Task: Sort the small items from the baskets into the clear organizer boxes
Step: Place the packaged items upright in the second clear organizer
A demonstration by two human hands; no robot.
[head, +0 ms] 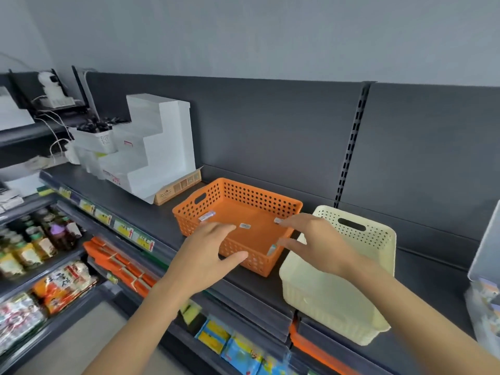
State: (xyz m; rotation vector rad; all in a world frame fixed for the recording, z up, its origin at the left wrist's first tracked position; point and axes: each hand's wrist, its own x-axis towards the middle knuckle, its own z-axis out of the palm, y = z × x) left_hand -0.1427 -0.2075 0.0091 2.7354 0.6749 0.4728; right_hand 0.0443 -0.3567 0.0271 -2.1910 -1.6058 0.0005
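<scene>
Dark shelf point(130, 196) carries orange basket point(259, 193). Left hand point(208, 255) and right hand point(319, 244) sit at its front rim, fingers point(216, 228) spread, gripping nothing. Small item point(245, 226) lies inside, between both sets of fingertips.

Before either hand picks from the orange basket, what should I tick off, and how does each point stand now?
1. Left hand free: ok, open, empty.
2. Right hand free: ok, open, empty.
3. Small items left in orange basket: ok, four show.
4. Cream basket emptied: cannot tell, right arm covers part.
5. Organizer box fully in view: not ok, cut off at right edge.
</scene>
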